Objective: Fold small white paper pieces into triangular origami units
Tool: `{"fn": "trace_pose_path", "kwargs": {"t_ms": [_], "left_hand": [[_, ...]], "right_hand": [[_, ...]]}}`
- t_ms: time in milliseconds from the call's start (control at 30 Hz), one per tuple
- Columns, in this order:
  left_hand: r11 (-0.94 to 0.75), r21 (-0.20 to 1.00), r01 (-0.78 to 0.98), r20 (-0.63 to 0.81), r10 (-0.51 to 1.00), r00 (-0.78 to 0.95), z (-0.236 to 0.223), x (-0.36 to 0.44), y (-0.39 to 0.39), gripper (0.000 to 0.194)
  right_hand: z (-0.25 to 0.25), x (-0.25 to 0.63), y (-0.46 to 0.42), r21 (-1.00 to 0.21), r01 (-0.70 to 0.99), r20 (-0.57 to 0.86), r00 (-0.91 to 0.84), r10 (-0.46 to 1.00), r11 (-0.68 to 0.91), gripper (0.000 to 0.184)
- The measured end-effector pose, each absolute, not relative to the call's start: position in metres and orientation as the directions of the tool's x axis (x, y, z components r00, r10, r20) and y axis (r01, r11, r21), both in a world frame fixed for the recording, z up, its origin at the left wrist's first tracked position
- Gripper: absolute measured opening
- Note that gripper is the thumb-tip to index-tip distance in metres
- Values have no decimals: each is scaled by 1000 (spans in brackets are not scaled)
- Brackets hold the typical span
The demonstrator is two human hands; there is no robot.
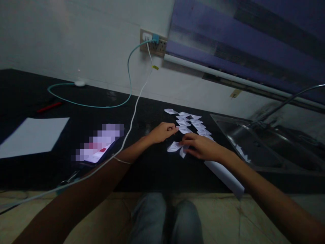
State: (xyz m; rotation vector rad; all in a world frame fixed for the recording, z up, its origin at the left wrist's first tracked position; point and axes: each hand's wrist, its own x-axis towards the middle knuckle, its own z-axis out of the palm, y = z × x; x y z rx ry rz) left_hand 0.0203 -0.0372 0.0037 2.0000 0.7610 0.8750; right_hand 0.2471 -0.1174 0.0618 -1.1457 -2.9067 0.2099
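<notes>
Several small folded white paper pieces [183,123] lie in overlapping columns on the black countertop [149,166]. My left hand [164,132] is closed, its fingertips at the left end of the lowest piece in one column; whether they grip anything is hidden. Lower down, my right hand [199,145] has its fingers closed on a folded paper piece [183,151], which they partly cover. Touching that piece on its left is another folded paper piece [174,146]. A white paper strip [225,176] lies partly under my right forearm and reaches past the counter's front edge.
A lit phone [99,154], scissors [69,179], a white sheet [33,135] and a red pen-like object [49,107] lie leftward. A white cable [137,101] crosses over my left forearm from the wall socket [161,47]. At right is a metal sink [254,149] with paper scraps.
</notes>
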Motion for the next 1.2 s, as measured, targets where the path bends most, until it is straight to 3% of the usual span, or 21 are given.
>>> {"fn": "trace_pose_path", "kwargs": {"t_ms": [300,433,567,700,833,1200], "left_hand": [[-542,775,325,300,769,565,2,16,-33,42],[-623,663,416,264,714,649,10,15,-43,40],[-755,534,380,333,602,726,14,14,-50,48],[-860,398,320,333,461,823,13,15,-50,38],[-881,307,360,244,438,865,10,19,-49,28],[-834,294,466,296,544,785,4,30,-45,25]], "right_hand": [[38,243,-121,14,819,50,-574,818,574,24],[38,245,-118,53,886,69,-463,884,460,22],[36,249,-113,57,916,82,-400,913,397,23],[36,254,-112,42,924,91,-381,920,379,24],[35,258,-118,69,918,92,-395,914,390,23],[28,239,-128,223,833,161,-543,824,506,17]]}}
